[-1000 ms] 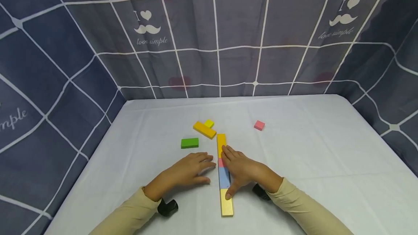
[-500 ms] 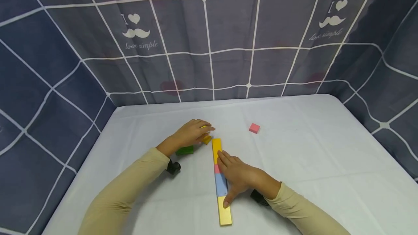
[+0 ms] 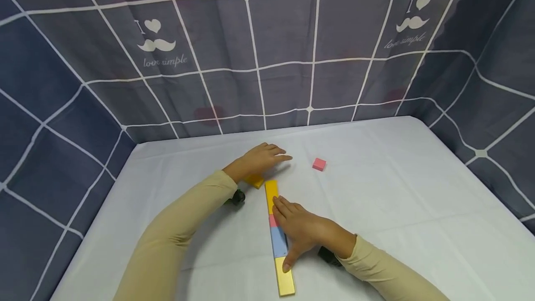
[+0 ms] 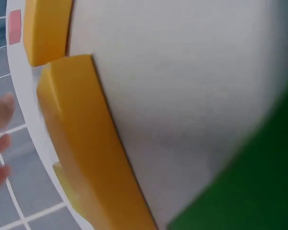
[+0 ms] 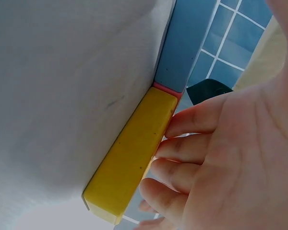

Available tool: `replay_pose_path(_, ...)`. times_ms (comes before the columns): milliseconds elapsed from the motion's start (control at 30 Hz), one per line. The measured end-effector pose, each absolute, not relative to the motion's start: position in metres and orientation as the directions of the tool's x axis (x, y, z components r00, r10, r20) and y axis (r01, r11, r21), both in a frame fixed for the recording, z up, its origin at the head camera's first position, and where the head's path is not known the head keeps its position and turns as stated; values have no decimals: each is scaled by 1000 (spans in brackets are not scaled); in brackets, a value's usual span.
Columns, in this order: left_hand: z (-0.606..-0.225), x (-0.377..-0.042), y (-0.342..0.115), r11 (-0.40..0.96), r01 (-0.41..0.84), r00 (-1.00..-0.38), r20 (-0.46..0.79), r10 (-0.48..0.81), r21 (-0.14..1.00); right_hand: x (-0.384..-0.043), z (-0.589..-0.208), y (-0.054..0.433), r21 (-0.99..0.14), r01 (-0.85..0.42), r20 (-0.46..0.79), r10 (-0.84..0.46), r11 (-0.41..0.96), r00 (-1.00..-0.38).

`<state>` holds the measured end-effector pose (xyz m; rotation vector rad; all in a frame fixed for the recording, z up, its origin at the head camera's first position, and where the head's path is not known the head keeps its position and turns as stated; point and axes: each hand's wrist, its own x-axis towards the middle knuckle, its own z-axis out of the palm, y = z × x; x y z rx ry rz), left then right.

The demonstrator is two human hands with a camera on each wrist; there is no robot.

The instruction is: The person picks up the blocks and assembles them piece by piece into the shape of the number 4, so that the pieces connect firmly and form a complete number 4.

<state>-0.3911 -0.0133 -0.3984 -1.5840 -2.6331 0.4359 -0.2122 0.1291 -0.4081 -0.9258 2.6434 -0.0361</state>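
Observation:
A straight row of blocks runs toward the front edge: orange [image 3: 271, 190], pink [image 3: 273, 220], blue [image 3: 278, 241] and pale yellow [image 3: 285, 284]. My right hand [image 3: 303, 226] lies along its right side, fingertips at the orange block and thumb on the pale yellow one. The right wrist view has those fingers [image 5: 189, 148] extended along the side of the row. My left hand [image 3: 261, 158] is stretched over the far part of the table, holding nothing, its fingers pointing toward a small loose pink block [image 3: 319, 164]. Beneath that arm lies a loose orange block [image 3: 255, 181].
A green block [image 4: 259, 191] and a small yellow block [image 4: 69, 187] lie near the loose orange block in the left wrist view; the left arm mostly hides them from the head camera. A grey checked curtain [image 3: 284, 87] stands behind the white-covered table [image 3: 397, 189].
My left hand has moved from beside the row to the far side, passing over the loose orange and yellow blocks toward the pink one. My right hand stays at the row. The head view has shifted.

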Motion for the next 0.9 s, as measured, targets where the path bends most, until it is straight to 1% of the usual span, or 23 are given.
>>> replay_pose_path(167, -406, -387, -32, 586, 800, -600, -187, 778, -125, -211, -406, 125, -106, -617, -309, -615, 780, -725)
replay_pose_path(233, -409, -386, -42, 617, 782, -622, -190, 760, -90, -212, -404, 126, -99, -614, -313, -610, 783, -728)
replay_pose_path(333, -411, -381, -60, 656, 755, -648, -145, 747, 3, -211, -403, 128, -111, -606, -319, -605, 788, -729)
replay_pose_path(400, -410, -373, -73, 666, 743, -658, -107, 745, 64, -211, -403, 129, -124, -601, -318, -606, 789, -730)
replay_pose_path(467, -408, -362, -90, 688, 718, -683, -81, 726, 109, -211, -403, 128, -132, -599, -315, -607, 789, -730)
replay_pose_path(633, -410, -336, -122, 728, 672, -730, -48, 682, 134, -210, -404, 128, -150, -584, -320, -598, 798, -735)
replay_pose_path(733, -413, -321, -137, 741, 654, -747, -29, 664, 153, -210, -405, 127, -165, -581, -325, -601, 797, -731)
replay_pose_path(900, -417, -302, -151, 741, 646, -751, -18, 660, 185, -210, -405, 125, -174, -577, -329, -600, 798, -729)
